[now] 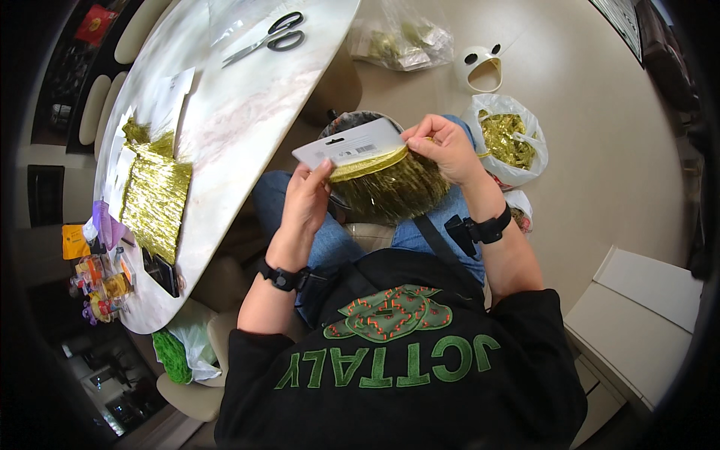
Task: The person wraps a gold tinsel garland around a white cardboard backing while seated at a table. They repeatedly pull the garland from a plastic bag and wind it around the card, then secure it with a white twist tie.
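My left hand point(306, 194) pinches the lower left corner of a white header card point(354, 140), which has a hang slot and bears printing. Along the card's lower edge runs a band of gold tinsel fringe point(394, 194), its dark gold strands hanging down over my lap. At the card's right end, the thumb and fingers of my right hand point(441, 143) grip the fringe's yellow top band. Beneath the card, between my knees, stands a round bin point(368, 117), mostly hidden. The fringe strands cover its front.
Left lies a marble table point(236, 135) with black-handled scissors point(287, 40), more gold fringe point(157, 202), a phone point(160, 273) and snack packets point(104, 281). On the floor stand a white bag of gold tinsel point(509, 140), a white open-mouthed container point(478, 70) and a clear bag point(405, 42).
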